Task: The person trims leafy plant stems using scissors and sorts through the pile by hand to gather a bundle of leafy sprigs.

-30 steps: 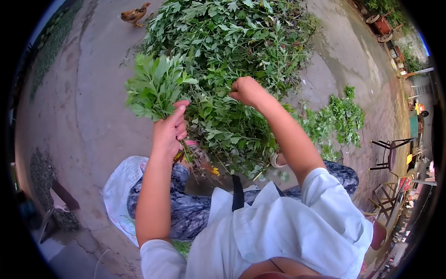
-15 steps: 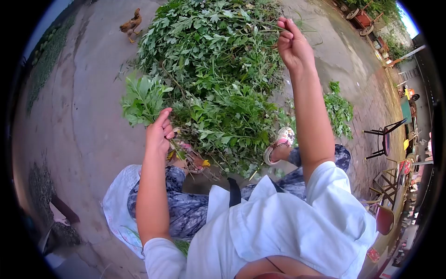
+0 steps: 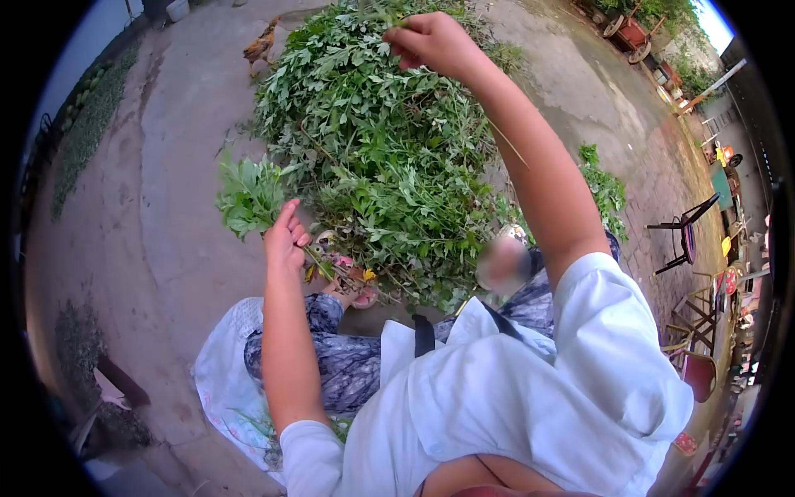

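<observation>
My left hand (image 3: 286, 238) is closed around the stems of a bunch of green leafy stalks (image 3: 248, 195), held low beside my knee. My right hand (image 3: 431, 41) is raised high over a big heap of leafy green plants (image 3: 381, 149) on the ground and pinches a thin stalk (image 3: 505, 141) that trails down along my forearm. I sit with my legs in dark patterned trousers, and my feet in sandals rest at the near edge of the heap.
A brown chicken (image 3: 262, 48) stands on the concrete at the heap's far left edge. A smaller clump of greens (image 3: 603, 186) lies to the right. Dark chairs (image 3: 687, 236) and carts stand further right. A white cloth (image 3: 228, 364) lies under my left leg.
My right hand rose from the middle of the heap, pulling a stalk up, then swung left over the top of it. My left hand sank slightly with its bunch.
</observation>
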`<act>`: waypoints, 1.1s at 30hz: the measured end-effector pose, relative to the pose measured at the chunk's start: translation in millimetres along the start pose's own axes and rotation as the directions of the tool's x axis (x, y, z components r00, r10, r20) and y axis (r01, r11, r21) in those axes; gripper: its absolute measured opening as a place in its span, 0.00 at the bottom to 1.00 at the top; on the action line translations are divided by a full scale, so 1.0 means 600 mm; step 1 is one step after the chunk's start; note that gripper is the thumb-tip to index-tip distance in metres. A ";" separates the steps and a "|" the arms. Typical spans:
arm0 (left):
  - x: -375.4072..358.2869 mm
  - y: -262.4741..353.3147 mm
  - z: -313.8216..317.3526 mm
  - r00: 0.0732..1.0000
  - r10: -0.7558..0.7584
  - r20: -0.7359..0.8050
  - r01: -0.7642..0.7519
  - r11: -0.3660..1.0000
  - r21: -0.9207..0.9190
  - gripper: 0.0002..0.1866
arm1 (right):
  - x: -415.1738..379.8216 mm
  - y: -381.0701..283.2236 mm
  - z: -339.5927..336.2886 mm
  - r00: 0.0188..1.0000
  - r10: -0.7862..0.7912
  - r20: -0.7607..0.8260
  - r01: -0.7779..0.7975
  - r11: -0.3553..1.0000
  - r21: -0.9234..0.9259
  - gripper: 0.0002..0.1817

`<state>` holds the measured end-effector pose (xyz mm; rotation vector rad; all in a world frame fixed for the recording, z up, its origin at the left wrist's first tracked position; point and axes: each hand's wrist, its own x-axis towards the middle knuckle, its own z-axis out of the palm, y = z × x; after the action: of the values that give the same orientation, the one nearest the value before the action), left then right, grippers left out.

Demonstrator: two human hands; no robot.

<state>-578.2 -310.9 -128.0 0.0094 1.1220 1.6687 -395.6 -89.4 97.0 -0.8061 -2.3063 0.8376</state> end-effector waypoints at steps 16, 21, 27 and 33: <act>0.005 -0.004 -0.001 1.000 -0.001 0.007 0.001 1.000 -0.019 0.07 | -0.021 -0.207 0.127 0.937 -0.181 -0.298 0.338 0.684 0.647 0.14; -0.008 -0.001 -0.013 0.999 -0.009 -0.031 0.007 0.998 -0.065 0.08 | -0.215 -0.420 0.339 0.938 -0.285 0.197 -0.122 0.261 0.958 0.12; -0.039 0.014 -0.017 0.999 -0.020 -0.038 0.017 0.997 -0.078 0.09 | -0.453 -0.485 0.451 -0.037 -0.750 0.660 -0.455 0.601 0.658 0.22; -0.049 0.019 -0.004 1.000 -0.012 0.012 0.013 0.998 -0.055 0.11 | -0.291 -0.264 0.362 0.457 -0.577 0.677 -0.495 0.467 0.732 0.12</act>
<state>-575.4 -334.5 -106.6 -0.0226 1.0651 1.6858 -476.7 -389.1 16.0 0.4209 -1.9273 2.6849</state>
